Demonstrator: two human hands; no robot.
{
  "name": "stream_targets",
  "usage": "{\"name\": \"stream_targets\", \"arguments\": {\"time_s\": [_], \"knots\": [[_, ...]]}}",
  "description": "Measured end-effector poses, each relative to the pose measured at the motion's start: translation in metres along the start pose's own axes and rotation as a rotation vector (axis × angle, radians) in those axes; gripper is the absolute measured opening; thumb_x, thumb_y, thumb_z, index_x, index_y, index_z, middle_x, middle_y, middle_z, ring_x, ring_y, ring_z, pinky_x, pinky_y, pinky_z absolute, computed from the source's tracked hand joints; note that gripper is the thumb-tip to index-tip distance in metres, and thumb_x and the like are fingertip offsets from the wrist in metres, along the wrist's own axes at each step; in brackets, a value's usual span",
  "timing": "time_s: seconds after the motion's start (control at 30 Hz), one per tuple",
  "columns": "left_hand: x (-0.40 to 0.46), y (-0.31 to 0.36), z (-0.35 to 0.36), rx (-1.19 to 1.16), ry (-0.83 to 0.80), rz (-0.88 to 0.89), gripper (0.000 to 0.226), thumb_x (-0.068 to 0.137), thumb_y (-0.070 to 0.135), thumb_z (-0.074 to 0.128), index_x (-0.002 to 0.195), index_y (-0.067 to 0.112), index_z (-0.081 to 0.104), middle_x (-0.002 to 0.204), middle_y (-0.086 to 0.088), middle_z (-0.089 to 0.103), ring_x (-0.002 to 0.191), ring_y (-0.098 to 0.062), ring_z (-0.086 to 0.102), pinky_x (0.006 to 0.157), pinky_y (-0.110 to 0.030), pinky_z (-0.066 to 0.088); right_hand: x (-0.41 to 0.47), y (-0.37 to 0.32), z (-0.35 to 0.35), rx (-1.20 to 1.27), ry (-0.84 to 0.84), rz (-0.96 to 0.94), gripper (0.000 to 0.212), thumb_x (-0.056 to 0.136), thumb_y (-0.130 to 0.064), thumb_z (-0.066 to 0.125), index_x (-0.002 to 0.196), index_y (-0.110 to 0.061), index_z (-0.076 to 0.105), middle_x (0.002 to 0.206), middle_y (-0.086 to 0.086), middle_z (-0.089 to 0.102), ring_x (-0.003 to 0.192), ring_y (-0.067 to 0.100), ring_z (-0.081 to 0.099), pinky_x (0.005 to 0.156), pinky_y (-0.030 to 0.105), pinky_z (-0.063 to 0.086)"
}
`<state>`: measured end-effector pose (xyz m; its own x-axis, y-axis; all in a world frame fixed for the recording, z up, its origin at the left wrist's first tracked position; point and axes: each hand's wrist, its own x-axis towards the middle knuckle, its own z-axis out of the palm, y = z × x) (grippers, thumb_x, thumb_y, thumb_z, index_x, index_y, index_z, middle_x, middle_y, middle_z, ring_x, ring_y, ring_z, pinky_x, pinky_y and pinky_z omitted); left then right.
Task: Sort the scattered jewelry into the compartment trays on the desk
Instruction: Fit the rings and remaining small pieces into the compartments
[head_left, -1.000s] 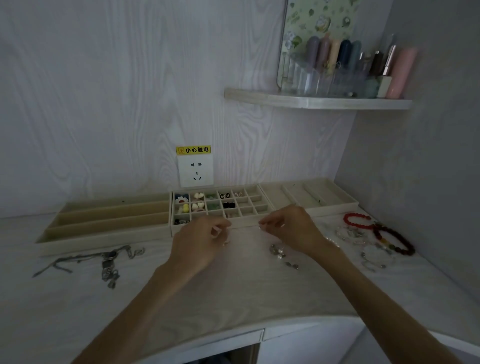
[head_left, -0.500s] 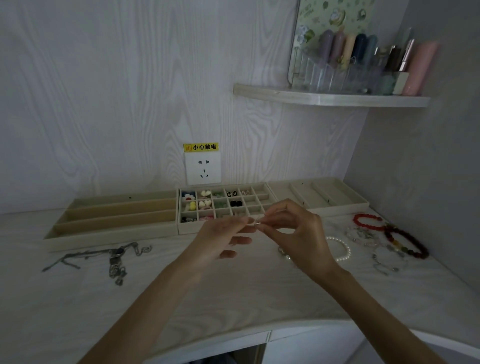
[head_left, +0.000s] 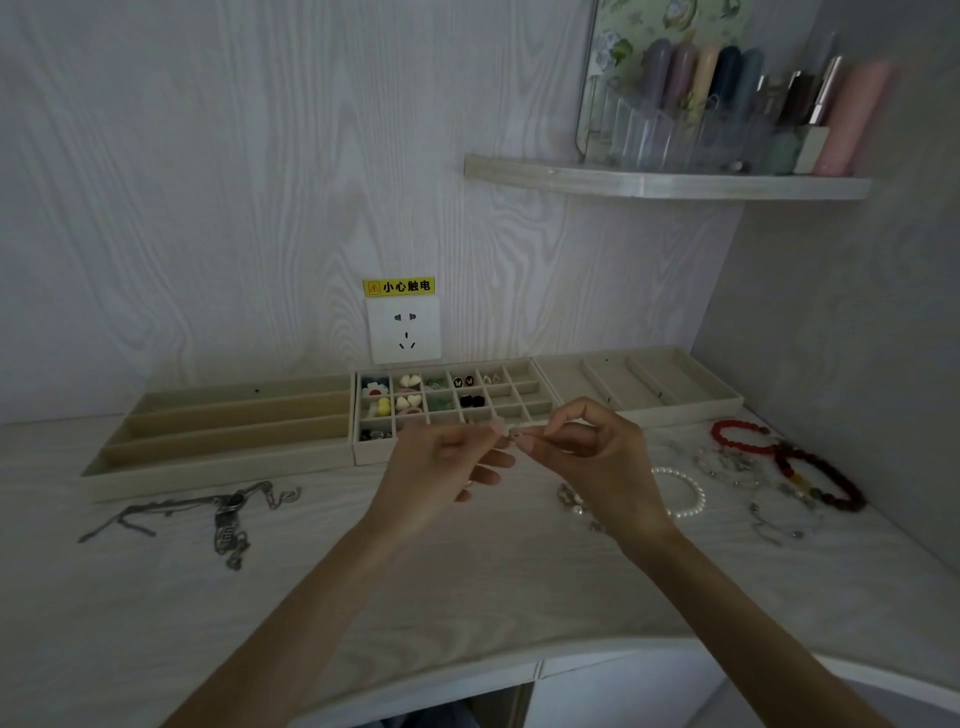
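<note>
- Left hand and right hand raised together above desk, pinching one tiny pale piece, perhaps an earring, between fingertips.
- Just near of grid tray, right half.
- Bead bracelets far right.

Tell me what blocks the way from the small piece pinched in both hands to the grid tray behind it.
Nothing visible does. The small piece sits between the left hand and right hand, just in front of the grid tray, whose near right cells look unfilled.
</note>
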<state>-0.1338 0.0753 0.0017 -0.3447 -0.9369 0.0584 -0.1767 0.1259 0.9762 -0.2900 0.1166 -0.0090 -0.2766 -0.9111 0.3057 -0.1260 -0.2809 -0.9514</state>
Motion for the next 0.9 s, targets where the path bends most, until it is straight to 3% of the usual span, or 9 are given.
{"name": "stream_targets", "arguments": {"time_s": [0.07, 0.17, 0.33, 0.53, 0.7, 0.83, 0.9], "knots": [[0.001, 0.003, -0.002, -0.077, -0.03, -0.133, 0.022, 0.086, 0.04, 0.061, 0.089, 0.022, 0.073, 0.082, 0.01, 0.074, 0.073, -0.001, 0.069, 0.059, -0.015, 0.051, -0.002, 0.001, 0.002, -0.065, -0.002, -0.114, 0.019, 0.072, -0.001, 0.076, 0.072, -0.011, 0.059, 0.079, 0.008, 0.074, 0.08, 0.017, 0.072, 0.069, 0.025, 0.057], [0.001, 0.006, -0.005, -0.228, -0.132, -0.243, 0.021, 0.085, 0.035, 0.065, 0.097, 0.02, 0.073, 0.091, 0.008, 0.075, 0.083, -0.002, 0.07, 0.062, -0.017, 0.049, -0.004, 0.004, 0.001, -0.132, -0.012, -0.208, 0.018, 0.073, -0.003, 0.076, 0.073, -0.013, 0.06, 0.078, 0.004, 0.072, 0.08, 0.015, 0.071, 0.07, 0.028, 0.057], [0.003, 0.005, -0.003, -0.417, -0.111, -0.265, 0.013, 0.083, 0.019, 0.067, 0.093, 0.015, 0.074, 0.092, -0.001, 0.075, 0.085, -0.007, 0.071, 0.064, -0.017, 0.055, -0.005, 0.005, 0.003, -0.298, -0.009, -0.367, 0.013, 0.077, -0.006, 0.074, 0.078, -0.013, 0.064, 0.077, -0.009, 0.07, 0.079, 0.004, 0.069, 0.071, 0.019, 0.055], [0.007, 0.001, 0.0, -0.308, -0.022, -0.151, 0.018, 0.075, 0.014, 0.075, 0.092, 0.013, 0.074, 0.09, -0.004, 0.075, 0.084, -0.011, 0.071, 0.068, -0.016, 0.055, 0.0, 0.002, -0.004, -0.414, -0.022, -0.228, 0.011, 0.085, -0.017, 0.067, 0.093, -0.023, 0.071, 0.088, -0.015, 0.071, 0.084, 0.0, 0.066, 0.07, 0.021, 0.056], [0.006, 0.001, -0.004, -0.281, -0.02, -0.185, 0.024, 0.068, 0.017, 0.079, 0.091, 0.015, 0.074, 0.083, -0.003, 0.075, 0.08, -0.011, 0.072, 0.068, -0.019, 0.057, 0.0, -0.003, -0.008, -0.552, -0.151, -0.319, 0.012, 0.082, -0.021, 0.071, 0.092, -0.028, 0.075, 0.081, -0.016, 0.071, 0.074, 0.001, 0.066, 0.064, 0.024, 0.056], [0.005, 0.004, -0.006, -0.285, -0.042, -0.226, 0.023, 0.068, 0.016, 0.08, 0.09, 0.016, 0.073, 0.083, -0.003, 0.075, 0.079, -0.009, 0.072, 0.066, -0.018, 0.057, 0.001, -0.006, -0.011, -0.675, -0.164, -0.432, 0.023, 0.081, -0.045, 0.061, 0.09, -0.03, 0.075, 0.081, -0.017, 0.072, 0.069, 0.001, 0.065, 0.06, 0.029, 0.056], [0.004, 0.005, -0.008, -0.282, -0.085, -0.251, 0.022, 0.069, 0.021, 0.078, 0.09, 0.017, 0.074, 0.086, -0.002, 0.075, 0.08, -0.009, 0.071, 0.063, -0.018, 0.056, 0.003, -0.005, -0.012, -0.714, -0.147, -0.487, 0.02, 0.081, -0.043, 0.062, 0.089, -0.03, 0.075, 0.08, -0.017, 0.071, 0.067, 0.0, 0.064, 0.059, 0.03, 0.055]]}}
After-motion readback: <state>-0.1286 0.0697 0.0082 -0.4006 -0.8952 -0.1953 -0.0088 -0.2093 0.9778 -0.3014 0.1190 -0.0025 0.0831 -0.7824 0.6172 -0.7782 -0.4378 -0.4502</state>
